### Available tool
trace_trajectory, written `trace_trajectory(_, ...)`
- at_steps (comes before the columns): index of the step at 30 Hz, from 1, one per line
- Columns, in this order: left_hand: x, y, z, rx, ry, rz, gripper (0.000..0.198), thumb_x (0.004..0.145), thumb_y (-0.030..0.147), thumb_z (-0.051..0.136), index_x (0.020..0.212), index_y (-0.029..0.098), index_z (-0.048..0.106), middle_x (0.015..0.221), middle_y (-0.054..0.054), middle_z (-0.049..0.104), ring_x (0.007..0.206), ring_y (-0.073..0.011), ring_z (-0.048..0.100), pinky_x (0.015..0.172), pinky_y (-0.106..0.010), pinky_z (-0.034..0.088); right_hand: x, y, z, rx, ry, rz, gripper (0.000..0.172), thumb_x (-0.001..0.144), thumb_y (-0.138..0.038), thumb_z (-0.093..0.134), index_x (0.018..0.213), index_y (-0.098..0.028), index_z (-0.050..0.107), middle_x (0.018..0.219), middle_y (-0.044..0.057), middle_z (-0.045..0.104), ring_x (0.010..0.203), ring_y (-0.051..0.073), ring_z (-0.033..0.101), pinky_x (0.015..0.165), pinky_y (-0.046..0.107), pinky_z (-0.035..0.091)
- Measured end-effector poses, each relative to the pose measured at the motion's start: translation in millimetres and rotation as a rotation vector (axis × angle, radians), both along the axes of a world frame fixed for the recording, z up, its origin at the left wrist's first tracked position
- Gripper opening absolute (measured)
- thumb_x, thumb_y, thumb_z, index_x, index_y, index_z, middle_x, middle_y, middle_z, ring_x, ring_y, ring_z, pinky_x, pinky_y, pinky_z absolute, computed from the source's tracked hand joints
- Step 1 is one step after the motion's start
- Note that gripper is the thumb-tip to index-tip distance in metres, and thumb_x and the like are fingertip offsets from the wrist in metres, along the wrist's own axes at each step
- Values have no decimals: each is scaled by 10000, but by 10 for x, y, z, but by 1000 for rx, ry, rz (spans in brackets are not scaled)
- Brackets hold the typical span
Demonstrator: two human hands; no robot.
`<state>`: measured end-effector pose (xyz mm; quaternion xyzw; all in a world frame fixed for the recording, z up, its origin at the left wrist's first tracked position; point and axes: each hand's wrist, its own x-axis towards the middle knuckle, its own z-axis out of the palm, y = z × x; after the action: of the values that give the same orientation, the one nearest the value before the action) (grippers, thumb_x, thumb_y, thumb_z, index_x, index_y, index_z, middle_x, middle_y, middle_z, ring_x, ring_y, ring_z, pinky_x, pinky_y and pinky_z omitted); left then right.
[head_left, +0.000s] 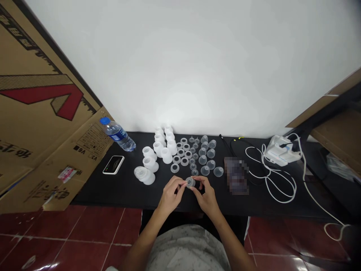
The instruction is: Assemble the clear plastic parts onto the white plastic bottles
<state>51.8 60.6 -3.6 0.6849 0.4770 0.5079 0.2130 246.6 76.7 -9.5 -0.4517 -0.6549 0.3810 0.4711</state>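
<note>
My left hand [171,192] and my right hand [207,195] meet over the front of the black table [118,192]. Between their fingertips they pinch a small transparent round plastic piece [190,182]. Just beyond it, several transparent plastic domes [205,170] lie in loose rows with several small rings [181,153] and tiny translucent valve-like pieces [193,161]. Several white translucent cup-shaped pieces [149,164] stand further left. My fingers partly hide the held piece.
On the table are a water bottle [117,135], a phone [113,165], a pixelated object [236,175], and a white device [280,150] with looped white cable [270,180]. Flattened cardboard [42,113] leans at left. A white wall [183,67] rises behind.
</note>
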Motion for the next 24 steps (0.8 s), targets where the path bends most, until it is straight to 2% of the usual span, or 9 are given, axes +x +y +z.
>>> trace_trajectory(5,9,15,15,-94,-81,119,147,1062,276,667,968,218,764,895,-26,726,716,-143,639,692,-258,523,5,6,-9,33,5,68,264,1004,-250,716,1251,-272,624,1273,83,777,865,216,660,774,364,547)
trace_trajectory(10,2,37,22,-174,-125,148,214,1056,340,677,914,217,778,872,-20,729,679,-134,629,635,-245,489,10,8,-48,49,-51,99,267,1000,-230,721,1246,-296,639,1269,60,760,828,204,609,793,361,556)
trace_trajectory(13,-4,54,9,-199,-165,126,224,1049,362,688,911,214,784,879,-25,729,678,-130,632,622,-239,496,15,0,-44,62,-70,75,301,991,-234,730,1272,-302,645,1228,60,748,815,207,600,783,361,563)
trace_trajectory(19,-18,77,26,-295,-356,-17,245,1003,425,751,933,196,798,897,-27,715,563,-97,614,508,-214,528,32,-27,53,98,-95,86,535,950,-244,788,1448,-300,600,1151,69,697,914,230,652,864,379,597)
trace_trajectory(24,-17,82,52,-293,-319,-14,251,1007,430,747,960,194,820,888,-34,724,613,-114,656,551,-220,576,33,-29,68,100,-139,94,429,991,-259,748,1408,-287,654,1066,55,701,899,225,671,857,370,605)
